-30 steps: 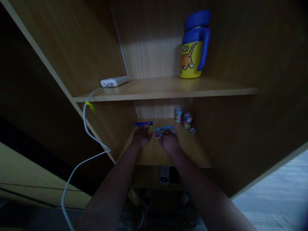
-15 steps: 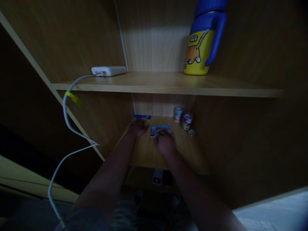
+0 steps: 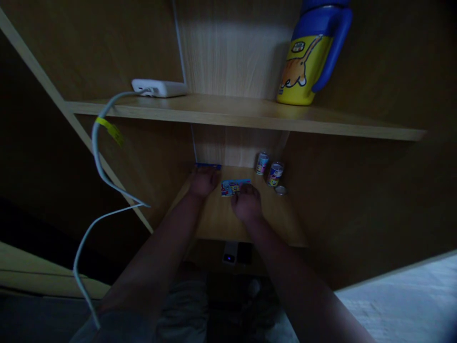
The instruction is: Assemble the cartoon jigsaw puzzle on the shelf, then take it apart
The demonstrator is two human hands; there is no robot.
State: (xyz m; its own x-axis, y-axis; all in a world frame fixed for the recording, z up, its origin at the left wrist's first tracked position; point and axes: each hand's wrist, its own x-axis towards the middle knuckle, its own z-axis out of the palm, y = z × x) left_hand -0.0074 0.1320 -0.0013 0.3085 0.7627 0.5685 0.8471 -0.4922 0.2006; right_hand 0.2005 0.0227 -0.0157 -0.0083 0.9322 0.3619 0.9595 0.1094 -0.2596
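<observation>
On the lower shelf lies a light-blue flat picture (image 3: pixel 229 187) with colourful cartoon figures; it looks like a card or a small puzzle. My right hand (image 3: pixel 247 202) rests at its right side with bent fingers, covering that part. Whether the fingers grip anything is hidden. My left hand (image 3: pixel 203 183) lies flat with fingers stretched forward over a dark-blue flat picture (image 3: pixel 211 166) at the back left, hiding most of it. To the right of my right hand stand a slim cartoon-printed can (image 3: pixel 262 163) and a wider one (image 3: pixel 275 174), with a round lid (image 3: pixel 281 190) before them.
The upper shelf (image 3: pixel 228 112) crosses above my hands. On it stand a blue-and-yellow handled bottle (image 3: pixel 303 66) and a white box-shaped device (image 3: pixel 160 88). Its white cable (image 3: pixel 96 143) hangs down at the left. Wooden side walls enclose both sides. The light is dim.
My right hand has shifted to the right side of the light-blue picture, uncovering its middle. My left hand now covers more of the dark-blue one. The view has tilted slightly.
</observation>
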